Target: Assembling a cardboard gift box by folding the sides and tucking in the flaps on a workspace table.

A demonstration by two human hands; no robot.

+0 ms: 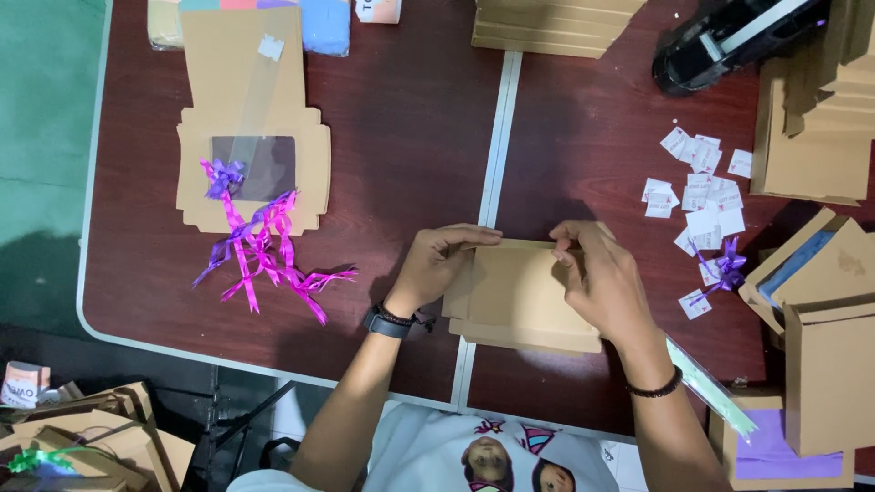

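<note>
both hands work a flat kraft box blank (521, 296) lying near the table's (410, 109) front edge, straddling the centre seam (499, 137). left hand (437, 264) pinches the blank's top left edge, thumb and fingers closed on the card. right hand (597, 278) is curled over the top right corner, fingers closed on the flap there; can't tell exactly how much card is under the palm.

judging from this, the step is folding up the far wall/flaps. to do it well: keep the base pressed flat on the table w/ the heels of the hands, fold along the scored crease not beside it, and bring both ends up evenly so the wall doesn't skew. thumbs inside the fold, fingers outside, then run along the crease to set it. card looks thin, so too hard a pinch could dent it.

nearby: another blank w/ a clear window (253, 169) lies far left, w/ purple/pink ribbon bows (264, 246) spilling off its front edge. small white paper bits (697, 187) and one purple bow (727, 269) sit to the right, apart from the hands. folded boxes (825, 301) stack at right edge, a flat stack (547, 23) at the far side, a black tape dispenser (738, 36) far right.
</note>
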